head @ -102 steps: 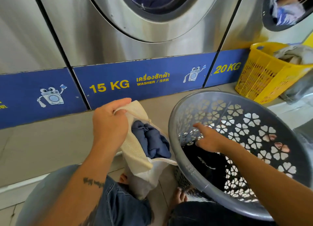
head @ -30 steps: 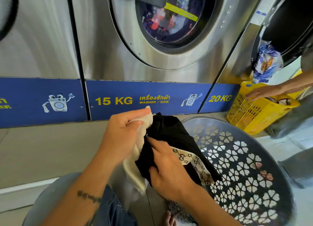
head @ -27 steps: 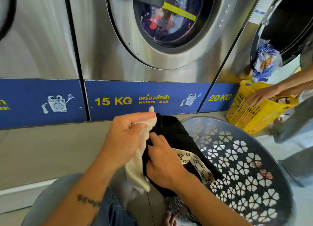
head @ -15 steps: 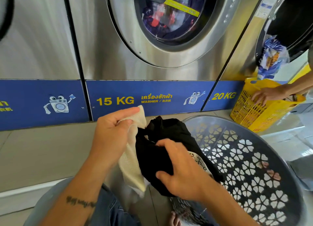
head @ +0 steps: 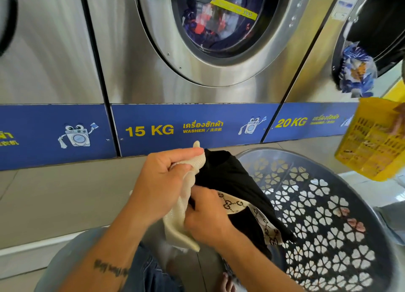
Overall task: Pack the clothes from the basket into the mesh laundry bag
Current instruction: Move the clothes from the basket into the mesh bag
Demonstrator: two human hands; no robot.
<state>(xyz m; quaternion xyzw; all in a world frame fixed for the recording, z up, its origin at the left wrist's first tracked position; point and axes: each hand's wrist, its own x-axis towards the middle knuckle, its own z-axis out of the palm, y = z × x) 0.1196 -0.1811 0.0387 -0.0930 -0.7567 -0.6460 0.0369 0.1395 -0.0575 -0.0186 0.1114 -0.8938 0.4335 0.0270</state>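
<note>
The task looks to be in its last stretch, with one piece caught halfway between the two containers. The left hand has its fingers and thumb curled tight round the top edge of the cream mesh laundry bag and holds the bag's mouth up in front of the person's knees, the rest of the bag hanging down from the grip. The right hand is closed on a black garment with a cream patterned band, its fingers tucked into the cloth right at the bag's opening. One end of that garment sits against the mesh under the left hand, while the other end, band and all, drapes out over the near rim of the round grey plastic basket with heart-shaped cut-outs. So this piece is not yet packed: it needs stuffing fully inside. The basket wall that shows is bare of clothes, but its bottom is hidden behind the hands and the garment, so it may or may not hold more. After that, the bag would want closing.
</note>
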